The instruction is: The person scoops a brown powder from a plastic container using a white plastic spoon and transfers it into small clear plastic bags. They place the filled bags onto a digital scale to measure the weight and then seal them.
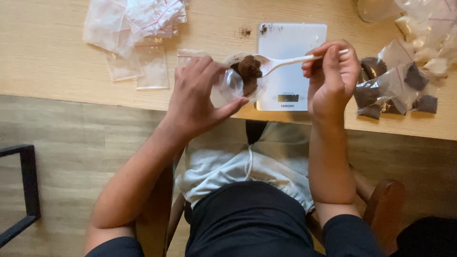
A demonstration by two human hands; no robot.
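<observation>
My left hand (197,97) grips a small clear plastic bag (232,86), holding its mouth open above the table's front edge. My right hand (331,78) pinches the handle of a white plastic spoon (285,61). The spoon's bowl carries a lump of dark brown paste (249,67) right at the bag's opening. More brown paste shows inside the bag. Under the spoon lies a white kitchen scale (290,43) with a small display near its front edge.
A pile of empty clear zip bags (135,28) lies at the back left of the wooden table (47,57). Several filled bags of brown paste (395,85) sit at the right. A dark metal frame (26,190) stands on the floor at left.
</observation>
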